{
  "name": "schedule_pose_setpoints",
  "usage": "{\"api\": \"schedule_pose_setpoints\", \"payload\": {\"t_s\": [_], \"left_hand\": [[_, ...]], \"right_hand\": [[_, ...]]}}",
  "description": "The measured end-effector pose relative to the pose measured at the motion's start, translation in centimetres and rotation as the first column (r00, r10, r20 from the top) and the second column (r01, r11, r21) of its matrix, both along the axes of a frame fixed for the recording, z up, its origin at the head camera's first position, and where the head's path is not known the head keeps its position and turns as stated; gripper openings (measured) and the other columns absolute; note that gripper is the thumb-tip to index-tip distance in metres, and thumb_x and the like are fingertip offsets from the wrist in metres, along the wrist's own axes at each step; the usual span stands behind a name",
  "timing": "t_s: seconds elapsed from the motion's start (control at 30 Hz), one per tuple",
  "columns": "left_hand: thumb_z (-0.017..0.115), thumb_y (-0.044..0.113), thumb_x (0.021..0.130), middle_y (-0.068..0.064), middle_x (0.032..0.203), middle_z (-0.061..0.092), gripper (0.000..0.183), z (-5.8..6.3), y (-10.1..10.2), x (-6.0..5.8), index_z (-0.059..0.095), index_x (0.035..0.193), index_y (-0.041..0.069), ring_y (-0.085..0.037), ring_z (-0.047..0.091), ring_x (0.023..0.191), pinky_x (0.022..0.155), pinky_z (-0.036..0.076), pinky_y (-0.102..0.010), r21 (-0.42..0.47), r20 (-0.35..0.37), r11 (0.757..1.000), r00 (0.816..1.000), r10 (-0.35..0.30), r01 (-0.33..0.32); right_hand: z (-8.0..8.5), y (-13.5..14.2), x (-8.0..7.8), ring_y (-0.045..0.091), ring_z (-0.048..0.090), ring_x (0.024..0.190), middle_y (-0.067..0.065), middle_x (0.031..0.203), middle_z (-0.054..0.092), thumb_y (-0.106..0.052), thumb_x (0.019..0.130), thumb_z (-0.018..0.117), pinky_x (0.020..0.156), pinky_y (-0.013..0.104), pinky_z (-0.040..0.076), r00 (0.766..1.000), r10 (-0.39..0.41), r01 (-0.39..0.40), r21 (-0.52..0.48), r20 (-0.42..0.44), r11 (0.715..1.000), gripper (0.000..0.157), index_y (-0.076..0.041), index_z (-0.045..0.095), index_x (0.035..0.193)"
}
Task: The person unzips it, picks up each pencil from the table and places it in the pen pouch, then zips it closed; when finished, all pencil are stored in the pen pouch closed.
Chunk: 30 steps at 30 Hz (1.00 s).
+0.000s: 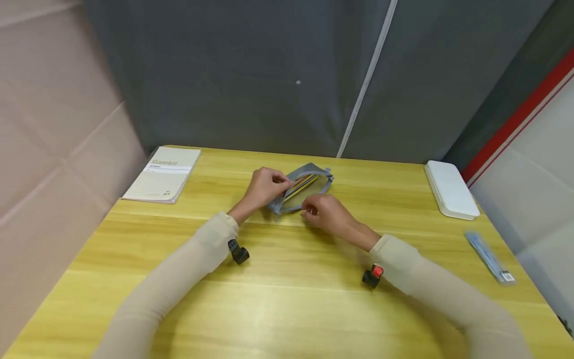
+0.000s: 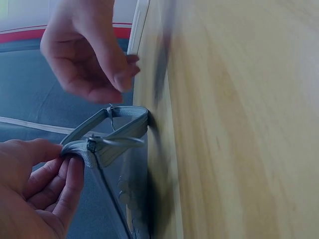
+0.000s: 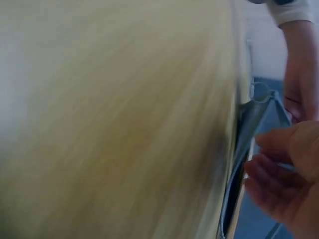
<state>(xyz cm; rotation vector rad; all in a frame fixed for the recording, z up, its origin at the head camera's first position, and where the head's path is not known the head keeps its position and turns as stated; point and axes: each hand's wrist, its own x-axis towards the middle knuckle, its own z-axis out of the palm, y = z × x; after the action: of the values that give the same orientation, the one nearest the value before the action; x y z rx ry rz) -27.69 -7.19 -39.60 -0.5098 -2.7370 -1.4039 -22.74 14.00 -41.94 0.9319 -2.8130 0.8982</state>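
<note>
In the head view a grey zip pouch (image 1: 309, 172) lies at the back middle of the table, its mouth spread wide. Inside it are several thin yellow, dark and reddish sticks (image 1: 301, 186) that look like pencils. My left hand (image 1: 265, 188) pinches the pouch's rim at its left side; the left wrist view shows thumb and fingers on the zip edge (image 2: 79, 145). My right hand (image 1: 329, 214) hovers by the rim's near right side, fingers loosely curled. Nothing shows in it, and a gap separates it from the pouch in the left wrist view.
A notepad (image 1: 162, 174) lies at the back left. A white case (image 1: 452, 189) sits at the back right, with a clear bluish packet (image 1: 490, 257) in front of it. A dark partition (image 1: 251, 80) rises behind the wooden table (image 1: 269, 309).
</note>
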Motion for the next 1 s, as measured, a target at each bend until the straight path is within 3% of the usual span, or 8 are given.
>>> {"api": "schedule_pose_setpoints", "payload": {"t_s": [0.13, 0.3, 0.6, 0.8, 1.0], "left_hand": [[0.075, 0.020, 0.092, -0.008, 0.084, 0.078, 0.016, 0.0, 0.2, 0.1, 0.081, 0.091, 0.006, -0.016, 0.071, 0.063, 0.062, 0.057, -0.030, 0.009, -0.006, 1.000, 1.000, -0.003, 0.003], [0.074, 0.019, 0.092, -0.008, 0.085, 0.079, 0.014, 0.0, 0.4, 0.1, 0.081, 0.092, 0.007, -0.014, 0.070, 0.063, 0.060, 0.056, -0.028, -0.004, -0.010, 1.000, 1.000, -0.004, 0.004], [0.074, 0.026, 0.093, -0.003, 0.089, 0.079, 0.015, 0.0, -0.4, 0.3, 0.081, 0.092, 0.013, -0.013, 0.070, 0.073, 0.065, 0.055, -0.026, -0.031, -0.014, 0.999, 0.999, -0.032, 0.032], [0.069, 0.031, 0.096, -0.001, 0.088, 0.078, 0.020, 0.1, -2.2, 1.2, 0.080, 0.093, 0.015, -0.013, 0.069, 0.074, 0.067, 0.055, -0.028, -0.064, -0.007, 0.996, 0.998, -0.056, 0.056], [0.064, 0.025, 0.100, -0.001, 0.094, 0.077, 0.018, 0.3, -4.4, 1.7, 0.079, 0.099, 0.016, -0.015, 0.070, 0.085, 0.073, 0.057, -0.032, -0.118, -0.021, 0.988, 0.994, -0.107, 0.103]], "right_hand": [[-0.8, -0.8, -0.3, 0.016, 0.066, 0.085, 0.003, 0.095, 0.070, -0.017, 0.092, 0.074, 0.073, 0.033, 0.057, 0.977, 0.060, -0.031, 0.144, -0.204, 0.989, 0.013, -0.008, 0.074, 0.102], [-1.4, -1.7, -0.8, 0.018, 0.068, 0.088, 0.002, 0.098, 0.069, -0.018, 0.094, 0.071, 0.074, 0.036, 0.057, 0.942, 0.098, -0.026, 0.221, -0.320, 0.975, 0.008, -0.012, 0.072, 0.099], [-0.4, -2.3, -1.0, 0.014, 0.067, 0.076, 0.000, 0.092, 0.072, -0.011, 0.092, 0.069, 0.066, 0.033, 0.055, 0.918, 0.091, -0.034, 0.151, -0.386, 0.988, 0.007, -0.011, 0.074, 0.097], [0.0, -2.6, -1.1, 0.012, 0.065, 0.074, -0.002, 0.088, 0.071, -0.011, 0.091, 0.069, 0.064, 0.032, 0.055, 0.915, 0.044, -0.008, 0.091, -0.402, 0.996, 0.008, -0.012, 0.075, 0.096], [0.5, -3.0, -1.4, 0.015, 0.068, 0.075, 0.002, 0.087, 0.073, -0.011, 0.090, 0.071, 0.066, 0.032, 0.056, 0.904, 0.004, 0.007, 0.023, -0.428, 1.000, 0.005, -0.009, 0.075, 0.092]]}}
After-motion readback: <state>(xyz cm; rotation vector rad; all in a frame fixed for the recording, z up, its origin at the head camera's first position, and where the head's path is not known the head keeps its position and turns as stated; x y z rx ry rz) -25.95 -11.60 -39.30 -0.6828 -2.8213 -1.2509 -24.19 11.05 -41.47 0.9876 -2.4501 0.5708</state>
